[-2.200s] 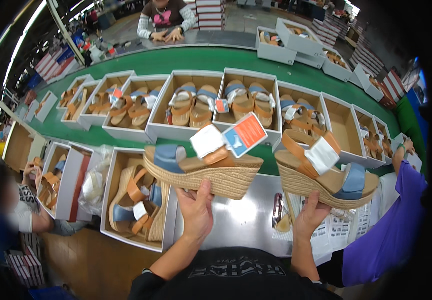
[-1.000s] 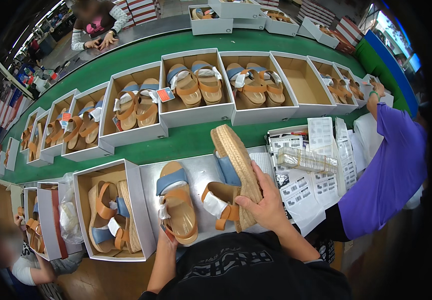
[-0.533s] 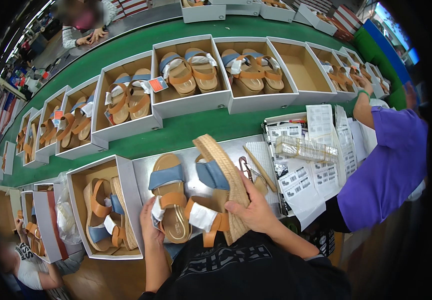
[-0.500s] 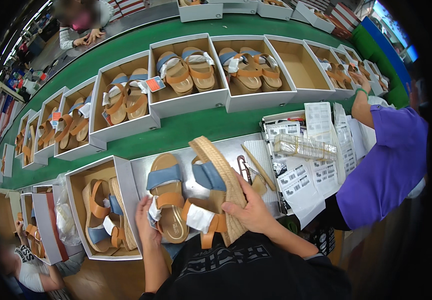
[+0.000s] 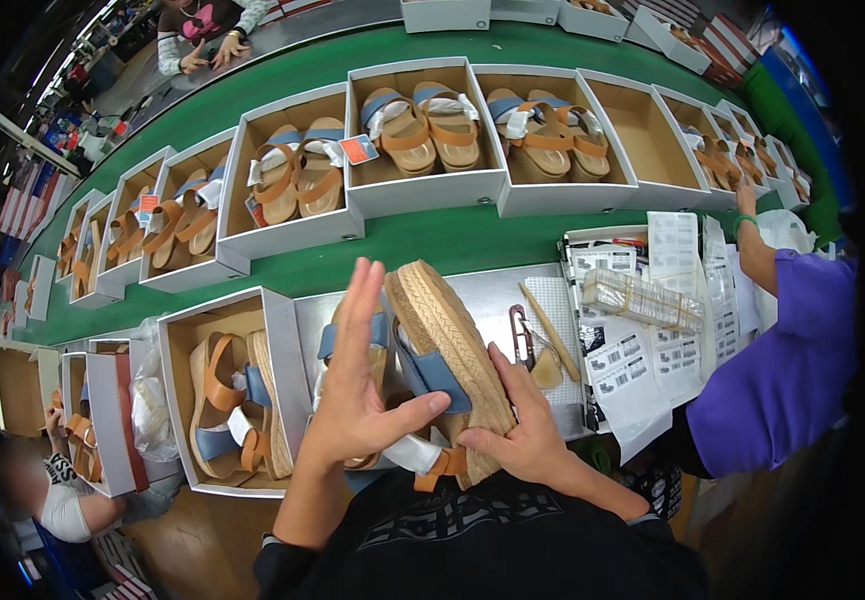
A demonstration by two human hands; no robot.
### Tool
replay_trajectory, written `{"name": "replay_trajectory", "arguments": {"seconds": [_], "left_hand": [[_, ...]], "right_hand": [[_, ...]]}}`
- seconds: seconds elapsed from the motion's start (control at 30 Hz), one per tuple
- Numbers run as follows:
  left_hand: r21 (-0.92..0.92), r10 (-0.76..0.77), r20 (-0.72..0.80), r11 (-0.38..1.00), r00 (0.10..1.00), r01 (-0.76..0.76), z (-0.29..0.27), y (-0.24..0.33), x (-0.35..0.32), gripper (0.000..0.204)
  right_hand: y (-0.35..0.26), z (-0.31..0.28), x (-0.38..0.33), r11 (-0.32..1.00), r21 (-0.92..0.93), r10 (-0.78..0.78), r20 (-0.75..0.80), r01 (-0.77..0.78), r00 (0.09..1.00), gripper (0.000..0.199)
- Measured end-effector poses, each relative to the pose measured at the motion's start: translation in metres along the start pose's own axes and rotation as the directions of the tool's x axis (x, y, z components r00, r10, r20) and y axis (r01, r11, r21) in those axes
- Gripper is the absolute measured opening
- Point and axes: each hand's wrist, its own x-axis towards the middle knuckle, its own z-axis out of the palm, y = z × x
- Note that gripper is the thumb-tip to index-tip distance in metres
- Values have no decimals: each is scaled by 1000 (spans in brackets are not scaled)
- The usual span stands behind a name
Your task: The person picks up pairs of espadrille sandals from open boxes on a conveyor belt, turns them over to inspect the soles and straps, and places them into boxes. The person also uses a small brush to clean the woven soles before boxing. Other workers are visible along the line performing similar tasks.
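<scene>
My right hand (image 5: 524, 432) grips a wedge sandal (image 5: 457, 355) with a woven sole edge, a blue front strap and a tan ankle strap. The sandal is tipped on its side, its sole toward the right. My left hand (image 5: 357, 390) is raised beside it, fingers stretched up and thumb pointing at the blue strap; it holds nothing. Behind that hand, partly hidden, the matching sandal (image 5: 376, 340) lies on the metal worktop (image 5: 492, 290). White wrapping (image 5: 414, 452) is around the ankle strap of the gripped sandal.
At left stands an open box (image 5: 282, 318) holding a sandal pair. Open shoe boxes (image 5: 432, 195) line the green conveyor (image 5: 392, 245); one box (image 5: 642, 130) is empty. At right are a tray with label sheets (image 5: 674, 240), tools (image 5: 547, 365) and a co-worker in purple (image 5: 782, 370).
My left hand has left the sandal on the worktop and risen, fingers opening. The sandal in my right hand has turned further onto its side. The whole view has shifted somewhat.
</scene>
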Motion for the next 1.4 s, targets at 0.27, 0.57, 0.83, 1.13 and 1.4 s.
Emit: {"name": "replay_trajectory", "arguments": {"seconds": [0.27, 0.57, 0.83, 1.13, 1.4], "left_hand": [[-329, -215, 62, 918, 975, 223, 13, -11, -2, 94], [-318, -375, -11, 880, 927, 353, 24, -19, -3, 62], [-123, -332, -225, 942, 916, 312, 11, -19, -16, 53], [-276, -484, -451, 874, 750, 399, -12, -30, -97, 42], [-179, -441, -486, 895, 754, 408, -6, -36, -105, 40]], "right_hand": [[2, 4, -2, 993, 83, 82, 70, -87, 994, 99], [23, 13, -3, 996, 82, 21, 23, -23, 1000, 92], [46, 16, 11, 943, 317, 129, -78, -98, 989, 86], [74, -7, 54, 966, 259, 152, -648, 28, 746, 95], [75, -12, 65, 944, 258, 71, -769, 207, 635, 92]]}}
